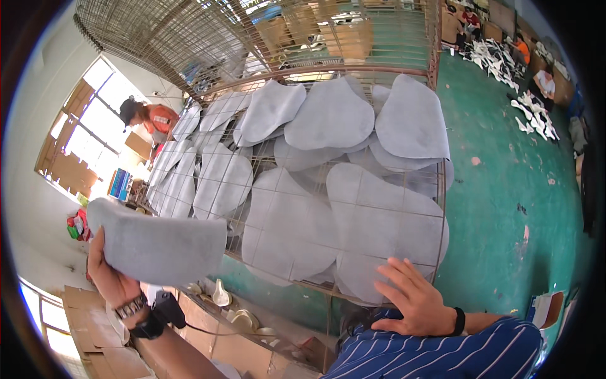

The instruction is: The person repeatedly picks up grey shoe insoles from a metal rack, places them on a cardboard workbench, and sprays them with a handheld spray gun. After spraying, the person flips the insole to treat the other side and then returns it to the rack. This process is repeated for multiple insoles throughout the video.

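Note:
My left hand [115,281] is raised at the left, its fingers wrapped round the edge of a bent grey felt-like sheet [167,249]. That sheet hangs in the air in front of the wire rack [434,38]. My right hand [416,302] is by the rack's near right corner, fingers spread and holding nothing. Whether its fingertips touch the rack or the sheets there, I cannot tell. Many similar grey sheets with rounded outlines lie in the rack, overlapping in piles, such as a large sheet [388,215] under the near wires and an upper sheet [413,117] at the right.
At the far left a person in an orange top [161,120] bends beside the rack. Cardboard [101,316] and white scoop-shaped pieces [221,294] are below the rack. Green floor [499,208] runs along the right, with people and heaps of white pieces [492,60] farther back.

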Tool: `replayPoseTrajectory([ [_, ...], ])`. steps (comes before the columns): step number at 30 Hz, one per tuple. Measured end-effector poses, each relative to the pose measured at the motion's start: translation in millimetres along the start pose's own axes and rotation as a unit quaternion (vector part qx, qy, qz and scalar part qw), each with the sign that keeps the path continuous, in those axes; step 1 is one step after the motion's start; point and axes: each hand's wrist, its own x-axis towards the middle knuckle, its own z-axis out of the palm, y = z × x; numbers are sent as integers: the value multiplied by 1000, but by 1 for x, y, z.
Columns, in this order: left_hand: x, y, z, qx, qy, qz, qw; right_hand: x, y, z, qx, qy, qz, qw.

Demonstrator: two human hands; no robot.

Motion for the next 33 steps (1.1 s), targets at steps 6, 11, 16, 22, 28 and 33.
replayPoseTrajectory([
  [6,105,-41,19,-34,-63,-42,997,13,-2,2,-15,-24,62,998],
  [11,219,-79,24,21,-87,5,996,18,-3,3,-35,-40,80,995],
  [16,362,-117,68,-19,-100,-58,993,15,-1,9,-62,-42,87,993],
  [22,465,-218,63,-144,-13,50,988,25,-4,5,-32,-19,115,993],
  [28,442,-411,39,189,285,-89,935,25,-6,6,-37,-40,132,990],
  [33,455,-430,-7,368,333,-30,867,24,0,4,-27,-49,120,991],
])
